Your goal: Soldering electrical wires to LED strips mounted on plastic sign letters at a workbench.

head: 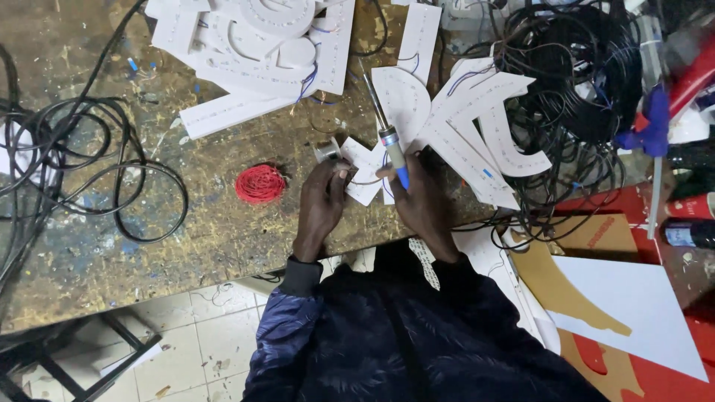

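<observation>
My right hand (423,201) grips a soldering iron (389,135) by its blue-and-grey handle, the thin tip pointing up and away over the white pieces. My left hand (322,201) pinches a thin strand of solder wire that runs toward a small white cut-out piece (365,167) with rows of tiny dots, lying on the stained workbench (223,231). A small spool of solder (325,151) sits just above my left fingers. Larger white letter-shaped panels (469,126) with blue wires lie right beside my right hand.
A coil of red wire (260,184) lies left of my left hand. Black cables (67,156) loop at the far left and a dense black cable tangle (573,74) at the upper right. More white panels (253,45) pile at the top. Cardboard and white sheets (633,305) lie at the right.
</observation>
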